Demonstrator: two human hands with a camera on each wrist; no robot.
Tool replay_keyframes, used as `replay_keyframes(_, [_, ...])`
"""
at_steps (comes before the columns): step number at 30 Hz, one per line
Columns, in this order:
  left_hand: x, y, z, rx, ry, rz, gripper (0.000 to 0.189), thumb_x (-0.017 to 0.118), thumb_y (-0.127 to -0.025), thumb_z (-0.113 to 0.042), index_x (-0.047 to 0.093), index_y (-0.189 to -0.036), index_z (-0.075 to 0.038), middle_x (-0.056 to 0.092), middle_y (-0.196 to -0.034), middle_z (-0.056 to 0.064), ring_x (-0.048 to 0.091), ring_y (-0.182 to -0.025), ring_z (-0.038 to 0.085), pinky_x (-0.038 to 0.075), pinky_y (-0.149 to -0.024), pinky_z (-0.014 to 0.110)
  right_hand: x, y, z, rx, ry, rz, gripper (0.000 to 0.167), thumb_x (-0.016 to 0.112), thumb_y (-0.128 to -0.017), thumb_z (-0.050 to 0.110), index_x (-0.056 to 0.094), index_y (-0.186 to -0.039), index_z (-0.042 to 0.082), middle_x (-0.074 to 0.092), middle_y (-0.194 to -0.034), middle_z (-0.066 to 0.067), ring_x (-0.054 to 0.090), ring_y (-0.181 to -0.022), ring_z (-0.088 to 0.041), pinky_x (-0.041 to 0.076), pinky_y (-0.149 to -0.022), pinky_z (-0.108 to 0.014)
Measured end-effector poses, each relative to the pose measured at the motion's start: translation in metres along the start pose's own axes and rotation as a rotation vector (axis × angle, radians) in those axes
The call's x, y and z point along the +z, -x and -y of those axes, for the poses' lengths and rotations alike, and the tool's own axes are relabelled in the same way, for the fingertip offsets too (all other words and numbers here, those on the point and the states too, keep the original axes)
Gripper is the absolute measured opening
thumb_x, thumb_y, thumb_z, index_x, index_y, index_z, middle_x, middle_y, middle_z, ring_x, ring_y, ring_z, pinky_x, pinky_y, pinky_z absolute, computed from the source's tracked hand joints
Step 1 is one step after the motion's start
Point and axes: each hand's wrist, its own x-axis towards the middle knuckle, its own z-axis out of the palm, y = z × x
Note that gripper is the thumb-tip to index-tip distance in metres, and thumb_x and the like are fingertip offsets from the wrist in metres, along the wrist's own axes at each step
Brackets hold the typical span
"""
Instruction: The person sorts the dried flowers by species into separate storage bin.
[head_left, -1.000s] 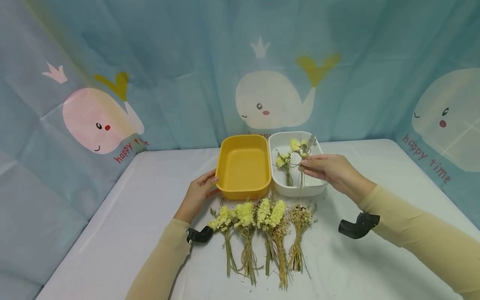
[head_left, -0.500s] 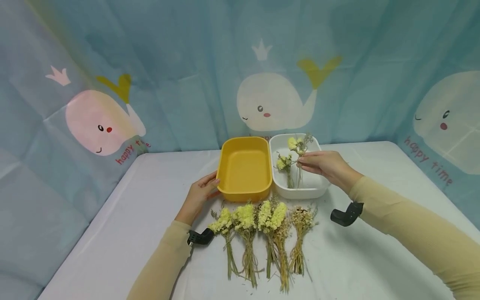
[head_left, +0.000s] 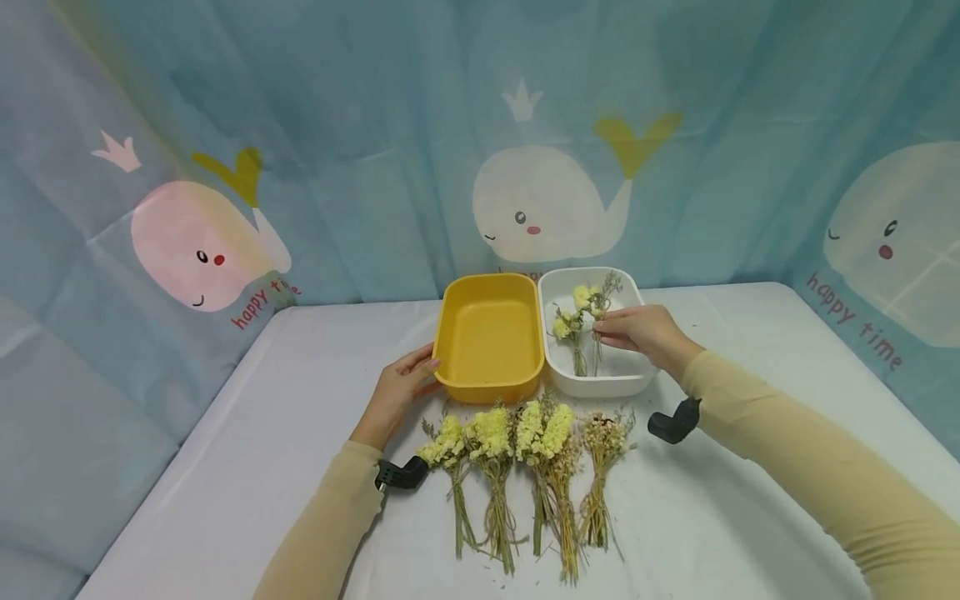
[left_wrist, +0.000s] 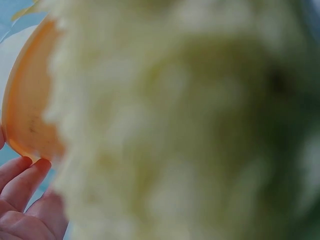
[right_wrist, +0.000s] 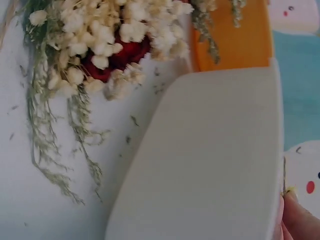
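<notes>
My right hand (head_left: 647, 330) pinches the stems of a small dried flower sprig (head_left: 583, 297) with yellow blooms, inside the white tray (head_left: 603, 387). A second yellow sprig (head_left: 562, 326) lies beside it in that tray. My left hand (head_left: 396, 393) holds the yellow tray (head_left: 487, 393) at its near left corner. In the left wrist view, fingertips (left_wrist: 42, 164) touch the tray's outer wall, while a blurred bloom (left_wrist: 165, 120) covers most of the frame. The white tray's outer wall (right_wrist: 210, 150) hides most of my right hand in the right wrist view.
Several dried bouquets lie in a row before the trays: yellow-flowered bunches (head_left: 490, 433) to the left and a pale beige bunch (head_left: 600, 437) at the right. Bits of plant litter (right_wrist: 134, 120) lie on the white cloth. A blue whale-print curtain (head_left: 375, 200) stands close behind both trays.
My right hand has moved slightly left and lowered the sprig into the white tray, next to the other sprig. My left hand has stayed at the yellow tray.
</notes>
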Motion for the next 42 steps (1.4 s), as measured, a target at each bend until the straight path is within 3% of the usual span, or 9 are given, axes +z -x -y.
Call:
replay_keyframes(9, [0.002,-0.001,0.001,-0.003,0.010,0.002,0.052,0.058,-0.102,-0.026,0.045,-0.151,-0.016,0.050,-0.152,0.007,0.055,-0.134,0.024,0.054,-0.106,0.033,0.005,-0.008,-0.011,0.020,0.040,-0.049,0.053,0.063,-0.096,0.002,0.043,-0.143,-0.012,0.068,-0.075,0.011,0.071,-0.070,-0.001,0.061,-0.081,-0.018])
replay_keyframes(16, [0.001,-0.002,0.000,0.000,0.006,0.013,0.053,0.057,-0.103,-0.025,0.042,-0.152,-0.014,0.048,-0.153,0.008,0.051,-0.137,0.027,0.054,-0.107,0.034,0.012,-0.013,-0.018,0.021,0.099,-0.059,0.047,0.065,-0.093,0.000,0.049,-0.134,-0.017,0.068,-0.074,0.007,0.070,-0.065,-0.002,0.063,-0.079,-0.021])
replay_keyframes(27, [0.001,-0.001,0.000,0.001,0.005,0.014,0.054,0.059,-0.102,-0.028,0.043,-0.152,-0.016,0.049,-0.153,0.007,0.052,-0.136,0.026,0.054,-0.106,0.033,0.012,-0.022,-0.021,0.039,0.189,-0.067,0.041,0.065,-0.095,0.004,0.054,-0.131,-0.013,0.067,-0.078,0.006,0.070,-0.070,-0.004,0.062,-0.087,-0.027])
replay_keyframes(33, [0.001,-0.002,0.002,0.004,-0.001,0.001,0.054,0.059,-0.101,-0.029,0.044,-0.151,-0.015,0.049,-0.152,0.007,0.058,-0.130,0.016,0.055,-0.104,0.030,0.011,-0.024,-0.022,0.036,0.210,-0.065,0.043,0.066,-0.094,0.004,0.054,-0.132,-0.014,0.069,-0.078,0.006,0.069,-0.069,-0.003,0.063,-0.083,-0.025])
replay_keyframes(37, [0.001,-0.002,0.003,-0.004,-0.010,-0.004,0.055,0.060,-0.100,-0.031,0.045,-0.151,-0.016,0.049,-0.152,0.006,0.059,-0.127,0.011,0.055,-0.104,0.030,0.011,-0.022,-0.021,0.032,0.205,-0.060,0.044,0.066,-0.094,0.004,0.054,-0.132,-0.015,0.074,-0.086,0.000,0.069,-0.069,-0.003,0.063,-0.083,-0.025])
replay_keyframes(42, [0.001,-0.001,0.002,-0.001,-0.013,0.000,0.055,0.060,-0.100,-0.032,0.045,-0.151,-0.017,0.049,-0.153,0.006,0.059,-0.127,0.013,0.054,-0.107,0.033,0.011,-0.015,-0.020,0.017,0.243,-0.050,0.045,0.065,-0.094,0.003,0.052,-0.133,-0.016,0.071,-0.115,-0.021,0.070,-0.072,-0.002,0.061,-0.088,-0.026])
